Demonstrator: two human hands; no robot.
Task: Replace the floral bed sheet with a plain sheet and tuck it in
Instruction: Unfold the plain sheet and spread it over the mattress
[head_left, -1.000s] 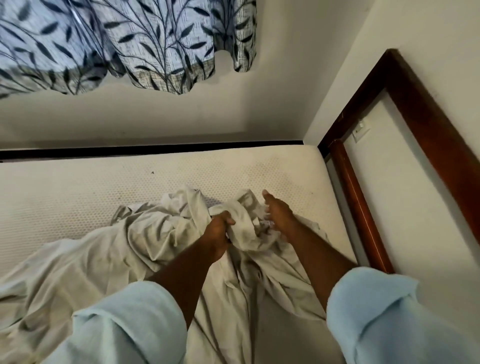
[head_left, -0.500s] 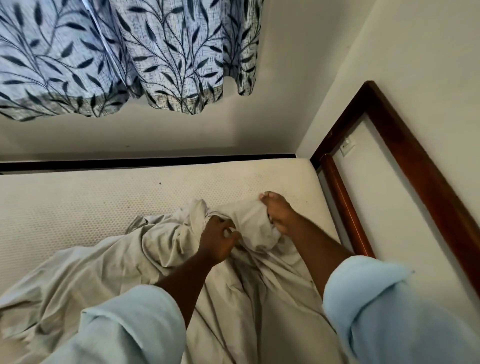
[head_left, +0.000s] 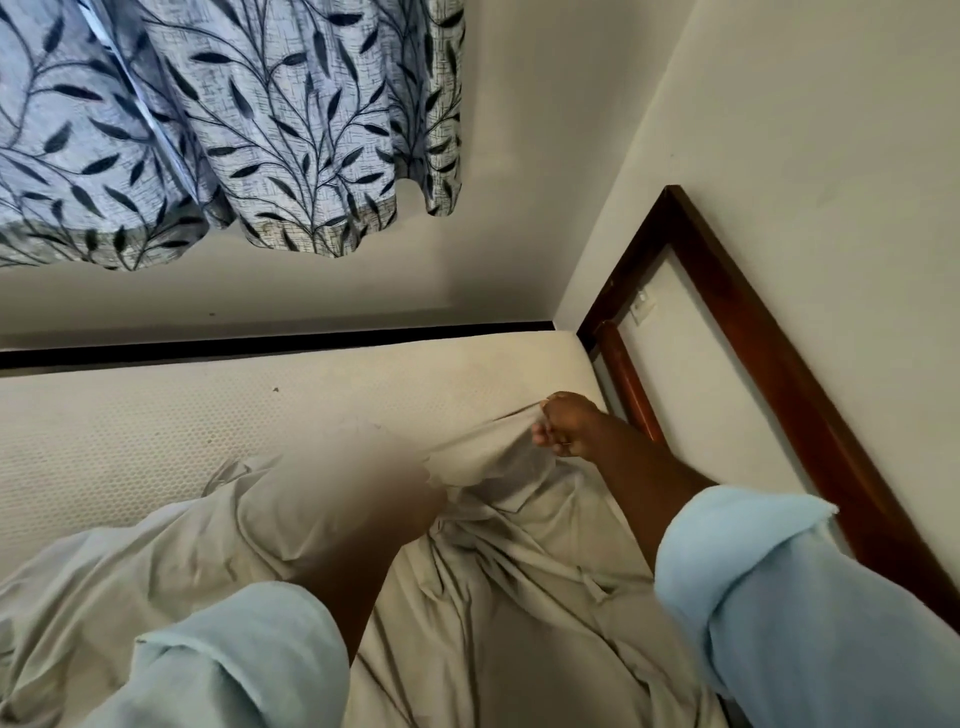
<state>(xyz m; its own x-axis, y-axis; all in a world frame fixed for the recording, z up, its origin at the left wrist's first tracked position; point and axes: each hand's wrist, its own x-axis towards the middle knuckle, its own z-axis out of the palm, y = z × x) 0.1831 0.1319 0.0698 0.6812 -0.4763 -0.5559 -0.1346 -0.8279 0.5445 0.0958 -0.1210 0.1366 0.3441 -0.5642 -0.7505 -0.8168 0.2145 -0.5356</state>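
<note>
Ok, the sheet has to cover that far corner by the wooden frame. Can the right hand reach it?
Probably yes. The right hand, gripping the sheet by its edge, is close to the mattress corner, and nothing lies between them. The wooden frame right beside the corner may crowd the tuck.

Soft, dim daylight filters through the curtain; the left hand is smeared by motion blur, and wide-angle distortion bends the edges.

We log: leaf-print curtain upper left | pale walls meeting in a corner | dark wooden frame right | bare mattress centre left.
</note>
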